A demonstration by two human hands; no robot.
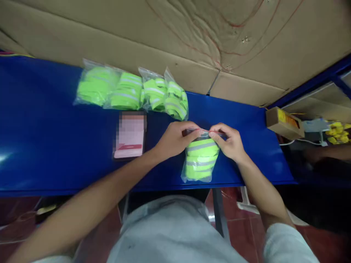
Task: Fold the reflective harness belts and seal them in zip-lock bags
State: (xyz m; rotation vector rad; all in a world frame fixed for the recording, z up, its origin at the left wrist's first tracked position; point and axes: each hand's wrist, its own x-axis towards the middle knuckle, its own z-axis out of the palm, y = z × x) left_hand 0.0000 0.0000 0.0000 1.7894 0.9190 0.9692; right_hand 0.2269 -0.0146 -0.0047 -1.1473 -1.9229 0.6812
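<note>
In the head view, a clear bag [201, 160] of lime-yellow bands with grey stripes lay near the front edge of a blue table [55, 142], its mouth toward twelve o'clock. Around that bag, the left hand [178, 138] was at about ten o'clock and the right hand [230, 144] at about two. Each had its thumb and forefinger pinched together on the bag's top edge, where a thin red line ran between the fingertips; the fingertips of the two hands were near each other but apart.

From the same bag, four filled bags [126, 93] stood in a row between ten and eleven o'clock, along the foot of a cardboard panel [109, 40]. A flat pink-faced object [131, 133], perhaps a phone, though its upper part was pixelated, lay between nine and ten o'clock. A small cardboard box [283, 123] sat at two o'clock, with yellow pieces [338, 132] beyond it toward three. Another person's arm [333, 152] reached in at three o'clock, dim and blurred; what its fingers were doing could not be told.
</note>
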